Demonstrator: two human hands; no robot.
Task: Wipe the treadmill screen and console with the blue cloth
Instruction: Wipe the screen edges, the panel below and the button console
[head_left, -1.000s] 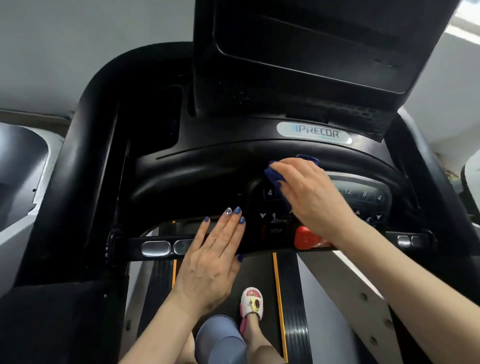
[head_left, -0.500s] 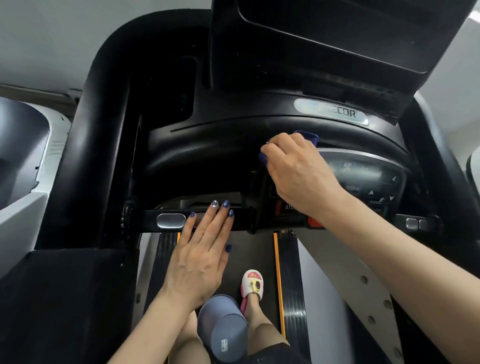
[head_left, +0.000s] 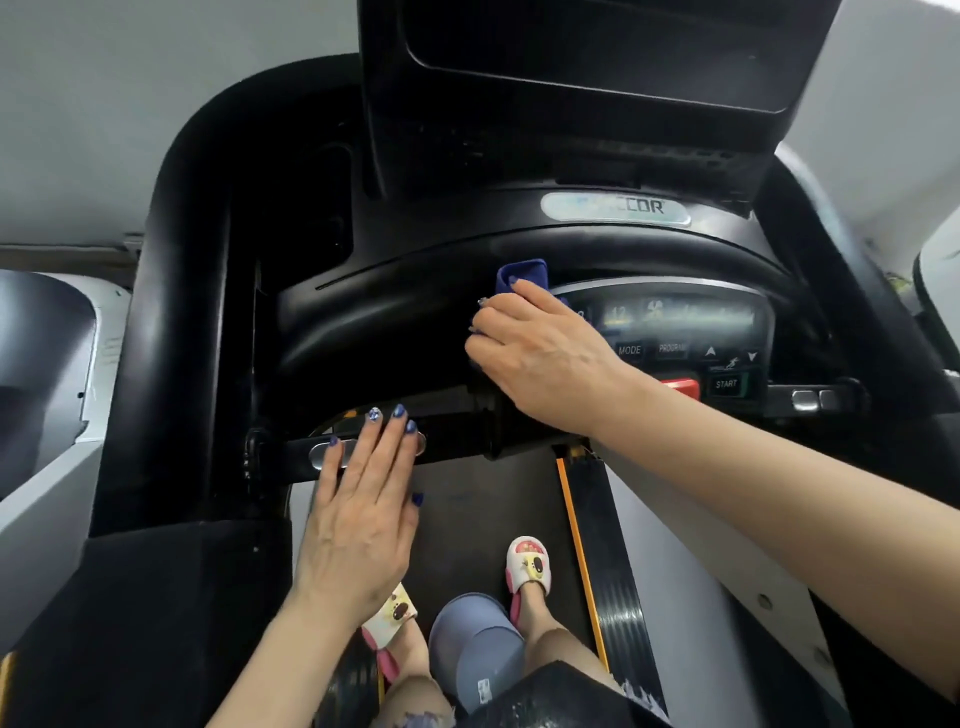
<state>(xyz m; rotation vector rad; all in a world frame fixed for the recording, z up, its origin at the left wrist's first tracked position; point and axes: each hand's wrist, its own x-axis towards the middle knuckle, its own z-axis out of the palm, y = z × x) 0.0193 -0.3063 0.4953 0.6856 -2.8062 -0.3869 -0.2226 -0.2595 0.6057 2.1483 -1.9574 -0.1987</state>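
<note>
Right hand (head_left: 540, 353) pressed the bunched blue cloth (head_left: 522, 275) against the control panel's (head_left: 675, 332) 9 o'clock edge, fingers curled over it. Left hand (head_left: 363, 514) lay flat and empty on the handlebar (head_left: 452, 434). Risk: the heel of the hand, near the START button (head_left: 726, 384) at 3 o'clock, could trigger the belt underfoot.

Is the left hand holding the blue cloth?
No, the left hand lies flat and empty near the handlebar, while the right hand presses the blue cloth on the console.
</note>
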